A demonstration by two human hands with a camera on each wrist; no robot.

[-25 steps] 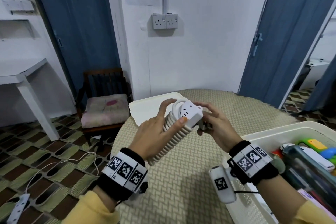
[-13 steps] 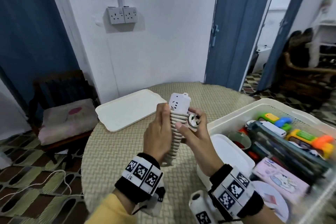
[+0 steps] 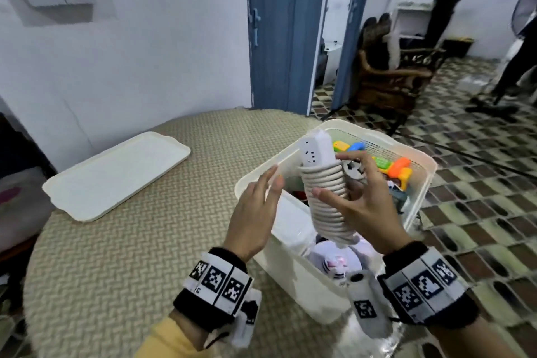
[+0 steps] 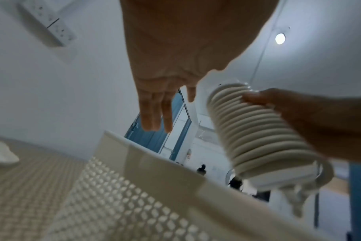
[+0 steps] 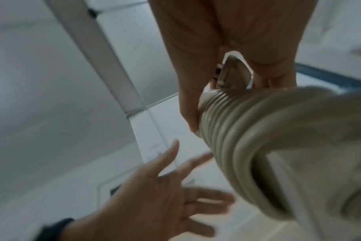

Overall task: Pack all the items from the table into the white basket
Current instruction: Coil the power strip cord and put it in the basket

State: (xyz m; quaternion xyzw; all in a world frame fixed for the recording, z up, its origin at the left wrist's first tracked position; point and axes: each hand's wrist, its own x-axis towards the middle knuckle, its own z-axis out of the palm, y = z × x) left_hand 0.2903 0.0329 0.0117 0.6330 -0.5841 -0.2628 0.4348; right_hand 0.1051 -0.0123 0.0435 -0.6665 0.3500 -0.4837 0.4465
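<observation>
Cord-wrapped power strip (image 3: 322, 189) is pinched by right hand (image 3: 367, 206) above white basket (image 3: 293, 273); left hand (image 3: 255, 212) is spread just beside it, apart.

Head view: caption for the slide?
Right hand holds cord-wrapped power strip over the white basket; left hand open beside it.

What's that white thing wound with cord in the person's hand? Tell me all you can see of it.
It is a white power strip with socket holes showing on its bare upper end. Its beige cord is coiled tightly round the body in many turns, with the plug tucked beside it. The right hand grips it, roughly upright and slightly tilted, above the white basket. The left hand is open beside it, apart.
</observation>
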